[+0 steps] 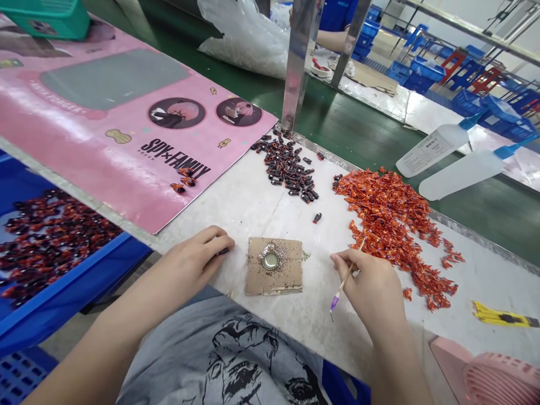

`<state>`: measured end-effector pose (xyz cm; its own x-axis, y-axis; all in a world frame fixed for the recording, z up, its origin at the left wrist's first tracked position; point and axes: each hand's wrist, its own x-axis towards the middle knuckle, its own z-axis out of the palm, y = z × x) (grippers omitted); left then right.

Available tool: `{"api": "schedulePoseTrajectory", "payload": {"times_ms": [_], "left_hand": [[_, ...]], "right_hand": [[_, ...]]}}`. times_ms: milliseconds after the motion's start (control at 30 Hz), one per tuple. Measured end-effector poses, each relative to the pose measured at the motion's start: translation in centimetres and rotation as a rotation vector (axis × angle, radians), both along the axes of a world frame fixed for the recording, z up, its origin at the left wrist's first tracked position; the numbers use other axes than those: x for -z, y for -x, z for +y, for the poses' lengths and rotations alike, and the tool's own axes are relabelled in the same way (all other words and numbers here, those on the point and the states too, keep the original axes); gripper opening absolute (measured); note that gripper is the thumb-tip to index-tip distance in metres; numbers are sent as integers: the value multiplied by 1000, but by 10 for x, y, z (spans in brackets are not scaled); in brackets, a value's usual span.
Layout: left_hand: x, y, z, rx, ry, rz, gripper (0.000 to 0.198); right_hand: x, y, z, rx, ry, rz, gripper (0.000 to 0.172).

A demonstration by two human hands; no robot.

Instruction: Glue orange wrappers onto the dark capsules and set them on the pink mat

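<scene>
My left hand rests on the table edge, fingers curled around a small dark piece that barely shows at the fingertips. My right hand pinches a thin wooden stick with a purple tip, held slanted. Between the hands lies a cardboard square with a round metal cap of glue on it. Beyond it sits a pile of small dark pieces, and to the right a big pile of orange pieces. One loose dark piece lies alone.
A pink printed sheet covers the table's left. A blue bin of dark and orange parts stands at the left. Two squeeze bottles lie on the green belt. A yellow knife and pink fan sit at the right. Another person works across the belt.
</scene>
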<state>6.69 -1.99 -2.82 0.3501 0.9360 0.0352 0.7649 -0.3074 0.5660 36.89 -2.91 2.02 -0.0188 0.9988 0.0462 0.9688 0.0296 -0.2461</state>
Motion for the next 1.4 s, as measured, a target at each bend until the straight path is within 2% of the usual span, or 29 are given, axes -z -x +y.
{"api": "schedulePoseTrajectory", "payload": {"times_ms": [100, 233, 300, 433, 500, 567, 700, 867, 1067, 1267, 1333, 1400], "left_hand": [[-3, 6, 20, -67, -33, 40, 29], [-21, 21, 50, -222, -29, 52, 24], [-30, 26, 58, -292, 40, -93, 19], [-38, 26, 60, -394, 197, -573, 23], [-38, 23, 59, -369, 207, -785, 30], [-37, 21, 56, -325, 178, -896, 36], [-39, 16, 46, -265, 16, -859, 33], [-47, 7, 34, -58, -211, -817, 34], [-54, 1, 24, 58, -308, -817, 44], [-54, 1, 23, 74, -276, -783, 35], [-46, 8, 34, 10, -300, -647, 26], [-34, 19, 52, -104, -388, -403, 20]], "right_hand": [[1, 0, 4, 72, -27, 132, 31], [1, 0, 8, 98, -7, 200, 34], [1, 0, 9, 91, -6, 214, 35], [2, -4, 10, 87, -37, 226, 41], [4, -7, 11, 64, -44, 228, 42], [6, -10, 11, 27, -37, 222, 41], [9, -10, 13, -2, -6, 207, 41], [5, -3, 15, 29, -5, 211, 43], [4, -3, 15, 29, 20, 216, 43], [5, -3, 17, 63, 50, 228, 41], [6, -2, 17, 73, 66, 222, 41], [6, -2, 18, 78, 83, 211, 40]]}}
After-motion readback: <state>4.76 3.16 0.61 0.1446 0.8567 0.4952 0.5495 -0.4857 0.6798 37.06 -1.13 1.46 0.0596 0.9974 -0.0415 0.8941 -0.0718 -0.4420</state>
